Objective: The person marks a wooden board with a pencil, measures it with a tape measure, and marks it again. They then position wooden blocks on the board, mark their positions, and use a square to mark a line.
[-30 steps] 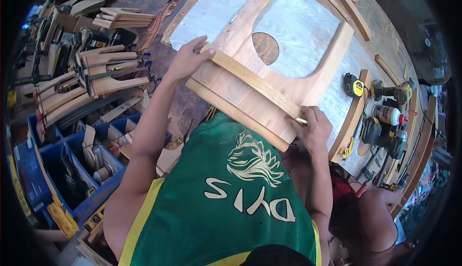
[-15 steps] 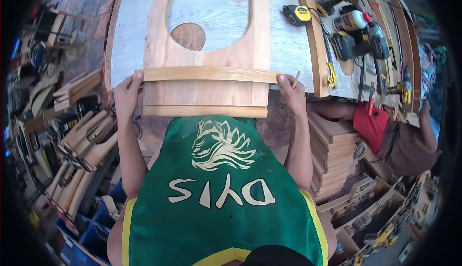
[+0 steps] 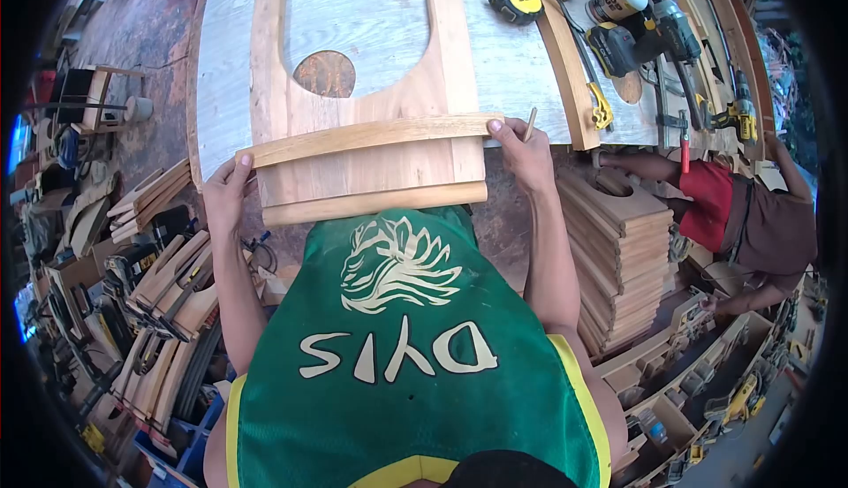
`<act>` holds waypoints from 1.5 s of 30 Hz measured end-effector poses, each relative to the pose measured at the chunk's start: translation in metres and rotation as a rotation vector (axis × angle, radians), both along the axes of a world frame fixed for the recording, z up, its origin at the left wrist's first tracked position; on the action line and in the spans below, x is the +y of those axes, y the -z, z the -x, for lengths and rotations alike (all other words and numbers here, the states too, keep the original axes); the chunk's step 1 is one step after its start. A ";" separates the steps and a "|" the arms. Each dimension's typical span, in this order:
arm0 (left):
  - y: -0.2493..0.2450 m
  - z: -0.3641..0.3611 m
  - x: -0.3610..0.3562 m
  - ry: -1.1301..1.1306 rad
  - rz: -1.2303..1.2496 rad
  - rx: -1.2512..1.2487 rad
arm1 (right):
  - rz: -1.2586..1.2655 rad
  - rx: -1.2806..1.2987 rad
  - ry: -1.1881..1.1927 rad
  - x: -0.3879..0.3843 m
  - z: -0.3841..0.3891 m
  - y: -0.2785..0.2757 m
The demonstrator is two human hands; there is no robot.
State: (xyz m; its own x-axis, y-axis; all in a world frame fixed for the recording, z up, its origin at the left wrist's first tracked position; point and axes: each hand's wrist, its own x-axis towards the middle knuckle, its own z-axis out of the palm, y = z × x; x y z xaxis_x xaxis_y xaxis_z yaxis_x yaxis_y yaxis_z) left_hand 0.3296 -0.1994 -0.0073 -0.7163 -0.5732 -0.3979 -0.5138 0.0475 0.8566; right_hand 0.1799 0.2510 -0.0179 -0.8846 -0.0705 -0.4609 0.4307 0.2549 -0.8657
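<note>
"Where was the pale wooden panel with the U-shaped cutout (image 3: 380,168)?"

"Upper centre of the frame, a rounded tan wooden rail (image 3: 380,204) seemingly set along its near edge."

"The long tan wooden strip (image 3: 371,136)?"

"Across it, apparently unfastened. Hands apart, left hand (image 3: 225,192) and right hand (image 3: 527,159) pinched its ends; the right also held a thin pale stick (image 3: 530,124)."
</note>
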 end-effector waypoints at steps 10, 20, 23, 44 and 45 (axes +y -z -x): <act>0.008 -0.003 0.001 -0.081 -0.054 0.053 | 0.063 0.071 0.007 0.002 0.002 0.014; 0.007 -0.002 0.002 -0.095 -0.049 0.045 | 0.063 0.075 0.011 0.002 0.002 0.012; 0.005 -0.002 0.003 -0.093 -0.050 0.039 | 0.072 0.076 0.011 0.002 0.002 0.011; 0.002 0.000 -0.003 -0.061 0.077 -0.014 | -0.080 0.010 -0.074 0.009 0.007 0.013; -0.002 0.001 0.000 -0.068 0.077 0.001 | -0.066 0.002 -0.071 0.010 0.009 0.015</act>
